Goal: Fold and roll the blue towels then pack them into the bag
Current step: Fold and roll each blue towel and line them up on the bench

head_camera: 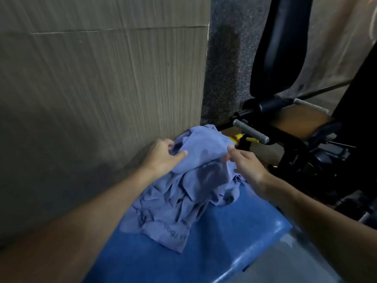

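Observation:
A crumpled heap of light blue towels (pixel 183 193) lies on a shiny blue surface (pixel 214 242). The top towel (pixel 204 152) is lifted off the heap. My left hand (pixel 163 158) pinches its left edge between thumb and fingers. At the towel's right edge, my right hand (pixel 244 162) pinches the cloth with thumb and fingertips. No bag is in view.
A tall cardboard wall (pixel 102 78) stands close on the left, right behind the heap. Black metal equipment with a grey handle (pixel 251 132) and a padded part (pixel 281 48) stands to the right. A yellow piece (pixel 237 137) shows behind the towels.

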